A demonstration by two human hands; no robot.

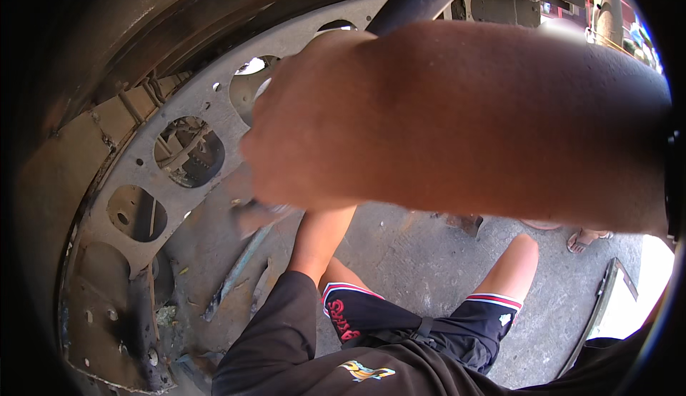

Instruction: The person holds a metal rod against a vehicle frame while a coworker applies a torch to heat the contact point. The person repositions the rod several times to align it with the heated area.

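Observation:
My right forearm [486,124] crosses close in front of the view and hides much behind it. My right hand [304,128] is closed at its end, with its fingers turned away. What it grips, if anything, is hidden. A dark round bar [425,0] slants up from behind this wrist. Just beyond the hand stands a curved grey metal panel [146,160] with large rounded cut-outs. From below, my left forearm [321,242] reaches up behind the right one, so its hand and fingers are hidden. Beside it shows a blurred brownish object [254,217] of unclear kind.
Long metal strips [236,271] and scraps lie on the grey concrete floor [429,267] at the left, below the panel. A dark-edged panel [597,314] rests at the right. Another person's sandalled foot [587,240] stands beyond it. Dark metalwork [179,17] curves overhead at the upper left.

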